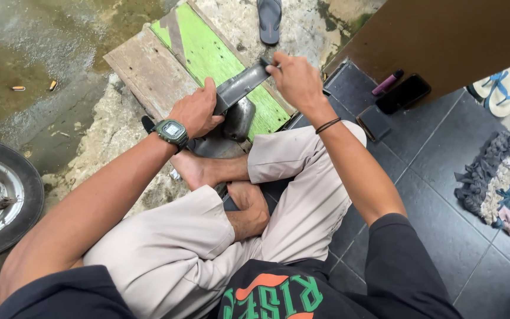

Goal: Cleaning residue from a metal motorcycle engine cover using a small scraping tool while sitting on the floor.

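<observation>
Two bare hands held a flat dark metal blade over a rounded dark stone that sat against a green-painted wooden board. Her or his left hand was clamped around the near end, while the right hand pinched the far tip. It looked stiff, thin and fairly light, probably sharp along one edge, though the edge itself was hard to make out; gripping both ends, clear of that edge, seemed safest.
</observation>
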